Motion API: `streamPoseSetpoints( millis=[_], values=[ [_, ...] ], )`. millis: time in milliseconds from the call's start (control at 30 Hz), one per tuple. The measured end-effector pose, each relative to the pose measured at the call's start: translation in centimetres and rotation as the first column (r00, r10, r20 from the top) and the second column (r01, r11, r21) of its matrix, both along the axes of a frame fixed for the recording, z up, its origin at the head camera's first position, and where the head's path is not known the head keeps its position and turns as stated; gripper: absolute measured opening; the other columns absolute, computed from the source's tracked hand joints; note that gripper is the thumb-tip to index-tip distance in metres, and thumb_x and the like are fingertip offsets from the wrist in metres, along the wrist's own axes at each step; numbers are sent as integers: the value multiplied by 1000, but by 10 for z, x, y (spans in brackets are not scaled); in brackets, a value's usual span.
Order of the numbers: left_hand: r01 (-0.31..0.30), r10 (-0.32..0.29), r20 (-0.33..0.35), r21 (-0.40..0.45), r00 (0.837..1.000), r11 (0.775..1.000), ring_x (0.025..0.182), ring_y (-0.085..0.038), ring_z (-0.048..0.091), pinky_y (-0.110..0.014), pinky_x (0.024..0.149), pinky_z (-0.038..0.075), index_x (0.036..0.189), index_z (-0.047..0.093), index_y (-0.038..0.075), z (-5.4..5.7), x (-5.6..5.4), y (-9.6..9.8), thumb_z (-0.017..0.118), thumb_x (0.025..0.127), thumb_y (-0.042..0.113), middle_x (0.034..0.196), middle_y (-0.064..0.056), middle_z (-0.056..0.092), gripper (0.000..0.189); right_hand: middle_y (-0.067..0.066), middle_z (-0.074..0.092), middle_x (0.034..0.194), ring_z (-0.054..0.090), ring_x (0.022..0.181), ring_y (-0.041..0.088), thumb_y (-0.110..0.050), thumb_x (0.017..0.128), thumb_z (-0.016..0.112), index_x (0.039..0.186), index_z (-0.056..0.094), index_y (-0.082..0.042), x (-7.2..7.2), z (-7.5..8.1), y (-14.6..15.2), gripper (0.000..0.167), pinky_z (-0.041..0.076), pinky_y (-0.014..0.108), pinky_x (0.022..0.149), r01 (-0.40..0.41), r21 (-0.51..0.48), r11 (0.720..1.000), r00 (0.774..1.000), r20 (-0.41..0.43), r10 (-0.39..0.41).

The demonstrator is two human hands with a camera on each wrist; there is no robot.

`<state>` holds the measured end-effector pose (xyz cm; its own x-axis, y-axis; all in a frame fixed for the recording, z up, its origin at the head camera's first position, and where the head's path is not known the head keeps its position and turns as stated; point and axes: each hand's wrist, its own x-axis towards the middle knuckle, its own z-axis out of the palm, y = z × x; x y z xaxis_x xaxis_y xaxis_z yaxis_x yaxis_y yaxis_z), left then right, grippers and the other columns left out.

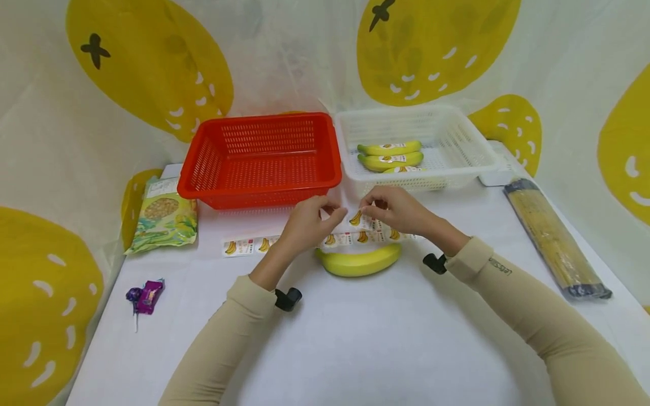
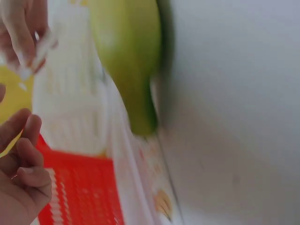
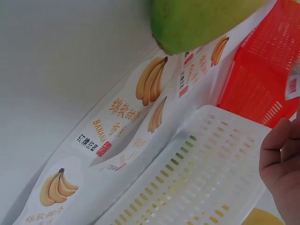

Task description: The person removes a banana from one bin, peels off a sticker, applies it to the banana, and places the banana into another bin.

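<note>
A small banana-print label is pinched by the fingers of my right hand, raised over the table between the baskets and a banana. My left hand is just left of it, fingers loosely bent, with nothing visible between them in the left wrist view. A strip of banana labels lies across the table beneath both hands, and part of it curls up in the right wrist view. In front of the strip a single yellow banana lies on its side, its ends greenish.
Behind the hands stand an empty red basket and a white basket with several labelled bananas. A green food bag, a lollipop and a purple-wrapped candy are at left. Packaged noodles lie at right.
</note>
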<state>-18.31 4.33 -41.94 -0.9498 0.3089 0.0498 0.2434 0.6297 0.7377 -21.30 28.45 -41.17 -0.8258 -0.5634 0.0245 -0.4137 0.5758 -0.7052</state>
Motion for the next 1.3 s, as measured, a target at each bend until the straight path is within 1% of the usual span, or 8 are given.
streamPoseSetpoints(
  millis=[133, 367, 500, 700, 900, 1100, 1200, 1300],
  values=[
    [63, -63, 11, 10, 998, 998, 81, -18, 58, -27, 69, 47, 111, 74, 10, 6, 5, 13, 69, 95, 31, 100, -3, 74, 27, 2, 65, 82, 54, 74, 21, -14, 98, 68, 98, 73, -12, 8, 2, 2, 6, 44, 28, 65, -14, 7, 1000, 1000, -16, 14],
    [99, -99, 15, -7, 995, 995, 82, -17, 60, -27, 74, 48, 98, 74, 10, 6, 10, 23, 67, 97, 18, 92, -3, 74, 11, -2, 69, 84, 57, 76, 16, -13, 96, 71, 96, 75, -13, 17, 5, 3, 5, 46, 27, 71, -35, 2, 999, 997, -62, 35],
    [102, -103, 46, 30, 994, 994, 82, -18, 59, -27, 75, 49, 97, 73, 9, 7, 16, 21, 67, 97, 18, 92, -4, 72, 11, -4, 72, 87, 59, 81, 14, -17, 96, 72, 99, 78, -15, 21, 8, 7, 8, 49, 26, 77, -12, -25, 1000, 998, -54, 10],
    [37, -58, 117, 181, 991, 983, 78, -17, 56, -25, 70, 47, 95, 72, 8, 6, 28, 12, 69, 97, 19, 88, -5, 69, 11, -1, 74, 96, 60, 85, 17, -22, 95, 73, 103, 78, -15, 31, 11, 20, 12, 49, 25, 78, 91, -50, 995, 996, 12, -90],
    [-37, -24, 196, 302, 980, 952, 75, -15, 53, -22, 66, 44, 96, 73, 5, -1, 40, 7, 71, 95, 17, 83, -6, 65, 12, -3, 72, 90, 61, 82, 16, -25, 95, 73, 97, 77, -18, 46, 0, 27, 8, 50, 26, 74, 68, -18, 998, 991, 116, -65],
    [-84, 3, 247, 318, 969, 945, 73, -13, 54, -21, 64, 44, 96, 74, 5, -12, 48, 8, 73, 94, 19, 81, -4, 66, 14, -3, 70, 88, 60, 80, 13, -21, 94, 74, 92, 75, -16, 55, -13, 25, 6, 49, 23, 71, 57, -45, 997, 986, 160, -49],
    [-82, 1, 243, 319, 970, 944, 72, -12, 53, -21, 63, 43, 95, 74, 5, -17, 49, 9, 73, 93, 17, 80, -4, 66, 13, -2, 68, 85, 58, 78, 13, -21, 94, 74, 89, 73, -15, 58, -16, 24, 7, 47, 23, 69, 70, -37, 997, 983, 170, -63],
    [-59, -11, 237, 289, 971, 955, 73, -12, 54, -21, 64, 44, 93, 73, 5, -22, 51, 11, 72, 93, 16, 81, -5, 66, 12, -2, 65, 81, 55, 74, 13, -19, 94, 72, 88, 71, -15, 60, -19, 23, 7, 44, 22, 66, 79, -24, 997, 983, 171, -74]
  ],
)
